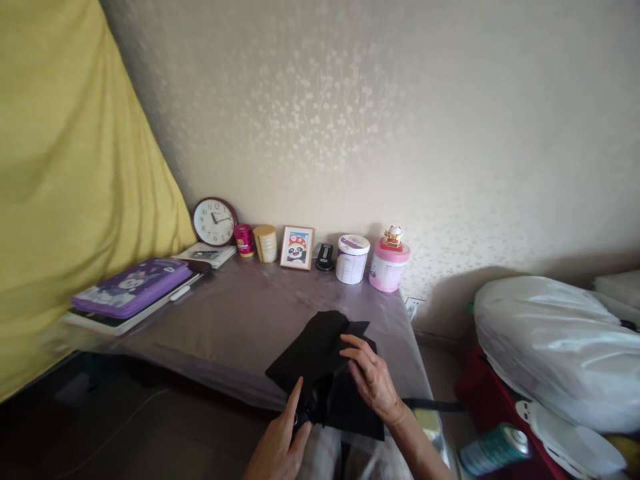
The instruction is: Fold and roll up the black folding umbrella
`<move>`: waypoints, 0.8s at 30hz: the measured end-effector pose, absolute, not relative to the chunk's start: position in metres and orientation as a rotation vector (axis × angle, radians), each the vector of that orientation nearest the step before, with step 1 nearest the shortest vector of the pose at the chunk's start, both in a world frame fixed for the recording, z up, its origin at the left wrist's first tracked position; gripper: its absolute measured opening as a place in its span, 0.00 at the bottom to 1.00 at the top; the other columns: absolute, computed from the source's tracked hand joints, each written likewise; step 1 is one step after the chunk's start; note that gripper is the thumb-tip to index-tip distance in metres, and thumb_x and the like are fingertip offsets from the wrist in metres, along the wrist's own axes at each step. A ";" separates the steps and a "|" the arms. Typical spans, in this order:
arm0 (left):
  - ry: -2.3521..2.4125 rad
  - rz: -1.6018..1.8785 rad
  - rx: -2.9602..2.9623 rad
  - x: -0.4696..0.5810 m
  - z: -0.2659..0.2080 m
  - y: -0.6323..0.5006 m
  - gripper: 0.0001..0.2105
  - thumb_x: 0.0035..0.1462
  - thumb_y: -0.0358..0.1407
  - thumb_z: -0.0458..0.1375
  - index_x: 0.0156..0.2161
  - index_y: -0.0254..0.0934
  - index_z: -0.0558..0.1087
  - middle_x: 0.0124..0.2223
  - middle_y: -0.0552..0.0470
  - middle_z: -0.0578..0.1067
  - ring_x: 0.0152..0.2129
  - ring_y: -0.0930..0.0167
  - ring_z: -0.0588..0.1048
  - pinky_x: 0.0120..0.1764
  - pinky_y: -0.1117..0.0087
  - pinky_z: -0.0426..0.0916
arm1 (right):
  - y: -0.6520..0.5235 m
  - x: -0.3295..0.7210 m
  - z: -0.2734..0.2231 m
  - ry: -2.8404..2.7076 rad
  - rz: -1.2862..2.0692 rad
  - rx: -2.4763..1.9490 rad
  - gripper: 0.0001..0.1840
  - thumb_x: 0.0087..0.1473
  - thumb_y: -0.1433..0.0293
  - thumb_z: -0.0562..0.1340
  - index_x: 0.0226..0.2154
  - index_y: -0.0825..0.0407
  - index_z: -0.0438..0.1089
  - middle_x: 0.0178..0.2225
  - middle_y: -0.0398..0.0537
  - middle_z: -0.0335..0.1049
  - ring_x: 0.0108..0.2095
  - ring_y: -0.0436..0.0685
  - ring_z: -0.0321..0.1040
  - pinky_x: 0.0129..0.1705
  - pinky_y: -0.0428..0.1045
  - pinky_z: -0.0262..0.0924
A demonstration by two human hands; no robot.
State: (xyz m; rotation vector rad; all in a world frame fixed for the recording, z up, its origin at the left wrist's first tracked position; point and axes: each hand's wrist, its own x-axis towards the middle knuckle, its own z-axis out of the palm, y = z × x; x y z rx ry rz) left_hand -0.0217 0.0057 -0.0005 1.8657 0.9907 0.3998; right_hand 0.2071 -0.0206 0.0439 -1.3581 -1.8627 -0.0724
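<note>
A black, thin, folded piece [313, 343], paper or fabric, lies over the table's front edge, its near part hanging down. My right hand [373, 380] has its fingers closed on the right side of this piece, the fingertips bent over a raised fold. My left hand [283, 427] is low at the piece's near left edge, thumb and index finger round a small dark object [303, 420] with a shiny round detail. Its kind is hard to make out against the black. Shadow hides the inside of the fold between my hands.
Along the wall stand a clock [215, 221], a picture frame [297, 247], a purple-lidded tub [353, 259] and a pink tub [389, 265] with a cat figurine. A purple case [133, 287] lies left. On the right are a white plastic bag [560, 347] and a spray can [495, 450].
</note>
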 end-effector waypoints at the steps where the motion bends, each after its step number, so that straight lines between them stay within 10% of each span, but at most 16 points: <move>1: 0.999 0.419 1.859 -0.022 0.000 0.007 0.30 0.59 0.43 0.45 0.64 0.37 0.44 0.58 0.45 0.65 0.52 0.66 0.67 0.53 0.66 0.61 | -0.013 0.204 0.045 -1.865 -0.091 -1.340 0.12 0.59 0.75 0.50 0.43 0.50 0.64 0.51 0.53 0.63 0.50 0.53 0.64 0.50 0.49 0.62; 24: 1.111 0.246 2.043 -0.010 -0.004 -0.007 0.31 0.60 0.34 0.39 0.64 0.31 0.28 0.64 0.42 0.52 0.57 0.67 0.61 0.51 0.72 0.60 | 0.060 0.161 0.016 -2.035 -0.249 -1.539 0.11 0.60 0.72 0.51 0.38 0.49 0.68 0.51 0.50 0.62 0.46 0.54 0.66 0.47 0.48 0.64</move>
